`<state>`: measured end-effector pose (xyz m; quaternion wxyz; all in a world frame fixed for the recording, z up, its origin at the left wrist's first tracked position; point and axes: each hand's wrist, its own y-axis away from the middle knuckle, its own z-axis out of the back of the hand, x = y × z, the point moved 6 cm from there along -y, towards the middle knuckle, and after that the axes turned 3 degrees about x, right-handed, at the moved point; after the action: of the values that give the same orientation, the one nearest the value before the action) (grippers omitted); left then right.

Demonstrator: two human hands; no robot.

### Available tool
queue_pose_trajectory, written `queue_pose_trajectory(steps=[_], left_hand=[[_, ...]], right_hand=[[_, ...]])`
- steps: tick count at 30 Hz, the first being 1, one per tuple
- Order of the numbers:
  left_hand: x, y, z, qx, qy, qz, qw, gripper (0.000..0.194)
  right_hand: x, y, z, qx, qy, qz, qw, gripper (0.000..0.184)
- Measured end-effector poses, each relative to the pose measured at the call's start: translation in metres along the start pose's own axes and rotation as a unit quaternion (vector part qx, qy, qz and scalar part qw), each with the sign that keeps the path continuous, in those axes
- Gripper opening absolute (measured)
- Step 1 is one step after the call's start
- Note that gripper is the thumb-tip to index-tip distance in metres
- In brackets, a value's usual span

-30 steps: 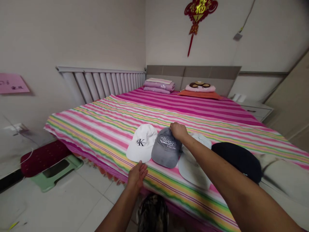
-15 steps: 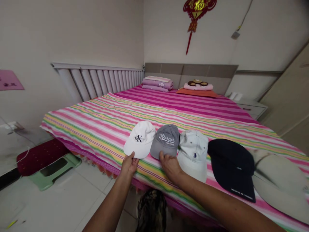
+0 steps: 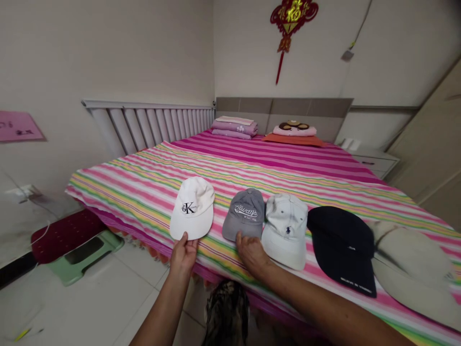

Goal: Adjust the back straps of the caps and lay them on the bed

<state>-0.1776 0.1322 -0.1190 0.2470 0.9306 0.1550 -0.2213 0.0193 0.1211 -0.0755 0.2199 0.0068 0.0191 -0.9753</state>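
Several caps lie in a row near the front edge of a bed with a striped sheet (image 3: 252, 163). My left hand (image 3: 183, 254) grips the brim of the white cap with a black logo (image 3: 192, 207), which sits apart to the left. My right hand (image 3: 252, 252) rests on the brim of the grey cap (image 3: 245, 214), fingers closed on its edge. To the right lie a pale cap (image 3: 286, 228), a black cap (image 3: 342, 245) and a beige hat (image 3: 410, 269).
Folded bedding (image 3: 235, 127) and a pillow (image 3: 295, 134) lie at the headboard. A nightstand (image 3: 370, 161) stands at the right. A green stool (image 3: 82, 254) and a red mat (image 3: 61, 233) are on the floor at the left. A radiator (image 3: 151, 125) lines the left wall.
My right hand came back from the grey cap's crown to its brim. My left hand took the white cap's brim and pulled it left, opening a gap to the grey cap.
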Motion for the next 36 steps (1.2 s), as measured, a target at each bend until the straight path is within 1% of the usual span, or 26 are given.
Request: queue_pose_trajectory(steps=[3, 6, 8, 9, 10, 11, 12, 13, 14, 15, 16, 17, 18, 19, 20, 22, 25, 28, 30, 33, 36], left_hand=[[0.003, 0.01, 0.0, 0.028, 0.005, 0.014, 1.0, 0.034], [0.007, 0.028, -0.002, 0.061, 0.003, 0.038, 0.997, 0.037], [0.016, 0.044, 0.001, 0.078, -0.003, 0.074, 0.994, 0.039], [0.023, 0.053, 0.004, 0.086, -0.009, 0.099, 0.991, 0.04], [0.031, 0.063, 0.009, 0.096, -0.017, 0.128, 0.987, 0.042], [0.041, 0.073, 0.014, 0.11, -0.027, 0.157, 0.981, 0.043], [0.051, 0.084, 0.021, 0.125, -0.038, 0.187, 0.974, 0.045], [0.061, 0.095, 0.028, 0.144, -0.048, 0.215, 0.965, 0.045], [0.071, 0.106, 0.035, 0.166, -0.06, 0.238, 0.955, 0.045], [0.08, 0.116, 0.041, 0.192, -0.073, 0.258, 0.944, 0.044], [0.087, 0.126, 0.046, 0.223, -0.089, 0.276, 0.931, 0.043], [0.093, 0.136, 0.05, 0.255, -0.105, 0.296, 0.915, 0.042], [0.097, 0.144, 0.053, 0.287, -0.118, 0.319, 0.895, 0.042], [0.099, 0.151, 0.054, 0.316, -0.128, 0.341, 0.876, 0.042], [0.1, 0.156, 0.055, 0.337, -0.135, 0.361, 0.859, 0.042], [0.098, 0.159, 0.055, 0.354, -0.142, 0.39, 0.838, 0.039], [0.094, 0.152, 0.047, 0.349, -0.157, 0.403, 0.831, 0.032], [0.099, 0.147, 0.034, 0.356, -0.17, 0.415, 0.82, 0.029], [0.105, 0.146, 0.025, 0.353, -0.177, 0.419, 0.818, 0.026], [0.114, 0.147, 0.011, 0.341, -0.172, 0.414, 0.826, 0.021], [0.119, 0.154, 0.001, 0.322, -0.152, 0.438, 0.826, 0.022]], right_hand=[[-0.002, 0.01, 0.003, -0.009, -0.074, -0.027, 0.997, 0.042], [-0.008, 0.025, 0.012, -0.032, -0.178, -0.055, 0.982, 0.034], [-0.01, 0.038, 0.019, -0.046, -0.263, -0.056, 0.962, 0.028], [-0.01, 0.045, 0.022, -0.049, -0.298, -0.052, 0.952, 0.029], [-0.01, 0.051, 0.024, -0.05, -0.347, -0.046, 0.935, 0.034], [-0.01, 0.057, 0.026, -0.05, -0.424, -0.036, 0.904, 0.04], [-0.01, 0.062, 0.027, -0.046, -0.523, -0.025, 0.851, 0.047], [-0.01, 0.068, 0.028, -0.045, -0.632, -0.016, 0.773, 0.052], [-0.012, 0.073, 0.028, -0.052, -0.735, -0.012, 0.676, 0.054], [-0.014, 0.079, 0.028, -0.063, -0.816, -0.015, 0.574, 0.053], [-0.018, 0.085, 0.026, -0.076, -0.869, -0.028, 0.489, 0.049], [-0.022, 0.091, 0.024, -0.09, -0.894, -0.049, 0.436, 0.044], [-0.026, 0.098, 0.021, -0.099, -0.909, -0.073, 0.399, 0.039], [-0.03, 0.105, 0.018, -0.103, -0.917, -0.095, 0.375, 0.036], [-0.033, 0.113, 0.014, -0.1, -0.921, -0.112, 0.36, 0.034], [-0.038, 0.129, 0.009, -0.098, -0.922, -0.13, 0.351, 0.034], [-0.044, 0.15, 0.003, -0.1, -0.921, -0.138, 0.35, 0.031], [-0.045, 0.167, -0.006, -0.1, -0.919, -0.148, 0.352, 0.029], [-0.045, 0.175, -0.01, -0.096, -0.918, -0.152, 0.354, 0.028], [-0.047, 0.184, -0.014, -0.085, -0.918, -0.155, 0.354, 0.025], [-0.051, 0.19, -0.014, -0.079, -0.92, -0.152, 0.352, 0.032]])
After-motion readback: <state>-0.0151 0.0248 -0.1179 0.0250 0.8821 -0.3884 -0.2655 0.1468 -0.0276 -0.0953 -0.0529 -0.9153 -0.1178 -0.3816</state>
